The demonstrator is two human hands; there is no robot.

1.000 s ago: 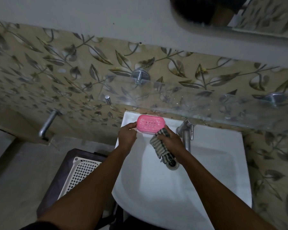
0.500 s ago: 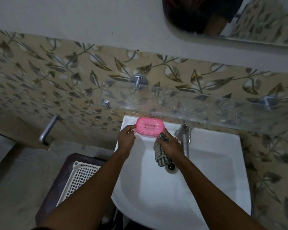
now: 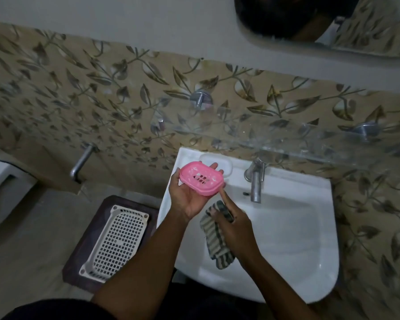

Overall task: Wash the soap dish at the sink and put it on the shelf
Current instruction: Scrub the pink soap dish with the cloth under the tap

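Note:
The pink soap dish [image 3: 201, 178], oval with slots in its floor, lies tilted in the upturned palm of my left hand [image 3: 187, 197] over the left rim of the white sink [image 3: 286, 239]. My right hand [image 3: 231, 224] grips a striped cloth [image 3: 215, 236] that hangs below it, and its forefinger touches the dish's lower right edge. The clear glass shelf [image 3: 275, 137] runs along the wall above the sink and is bare. Behind the dish, a moulded soap recess [image 3: 226, 163] shows in the sink's back ledge.
A chrome tap [image 3: 255, 181] stands at the sink's back, right of the dish. A second spout [image 3: 82, 161] sticks out of the leaf-patterned wall at left. A white mesh basket [image 3: 117, 240] sits on a dark stool below left. A mirror [image 3: 321, 24] hangs at top right.
My left hand has lifted the pink dish off the sink's back ledge and turned it up in the palm, closer to me. The right hand with the cloth has dropped lower.

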